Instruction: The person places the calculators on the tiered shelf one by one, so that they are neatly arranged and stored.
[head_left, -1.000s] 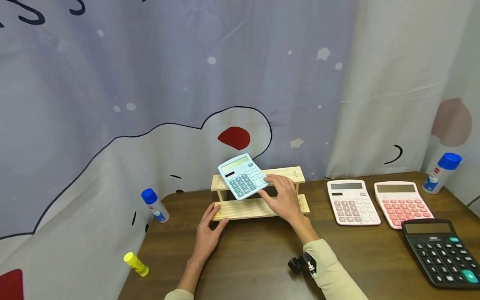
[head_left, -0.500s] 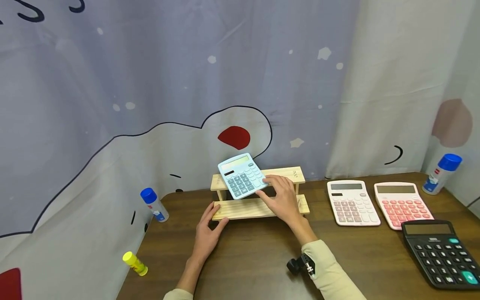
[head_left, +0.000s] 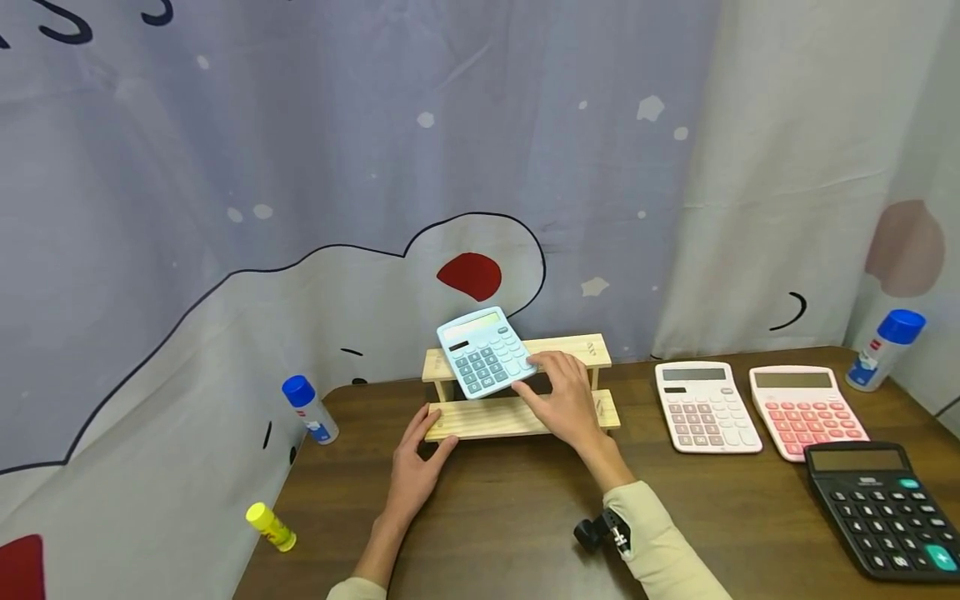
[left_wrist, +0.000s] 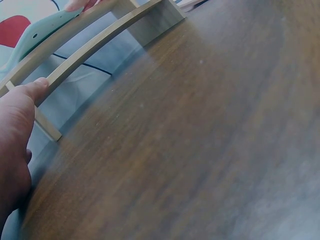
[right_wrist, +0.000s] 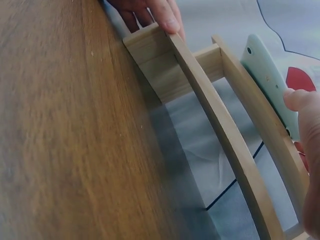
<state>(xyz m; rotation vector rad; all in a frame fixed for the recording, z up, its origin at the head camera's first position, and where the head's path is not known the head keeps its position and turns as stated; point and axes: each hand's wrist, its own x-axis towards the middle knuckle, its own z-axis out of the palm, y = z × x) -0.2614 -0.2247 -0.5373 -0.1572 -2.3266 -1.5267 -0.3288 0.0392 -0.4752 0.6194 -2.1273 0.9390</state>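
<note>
A light blue calculator [head_left: 483, 350] leans at a slant on the upper step of a two-step wooden stand [head_left: 487, 419], its screen end toward the upper left. My right hand [head_left: 564, 396] pinches its lower right corner between thumb and fingers. At the left end of the lower step, my left hand [head_left: 417, 467] grips the wood, thumb at the front edge and fingers at the side. The left wrist view shows the thumb on the edge of the stand [left_wrist: 90, 50]. From the right wrist, the calculator [right_wrist: 270, 82] is seen edge-on against the upper step.
Right of the stand lie a white calculator [head_left: 707, 407], a pink calculator [head_left: 806, 408] and a black calculator [head_left: 881, 508]. A blue-capped bottle [head_left: 883, 350] stands at the far right, another blue-capped bottle [head_left: 310, 410] at the left. A yellow glue stick [head_left: 272, 527] is near the left edge. A curtain [head_left: 337, 317] hangs behind.
</note>
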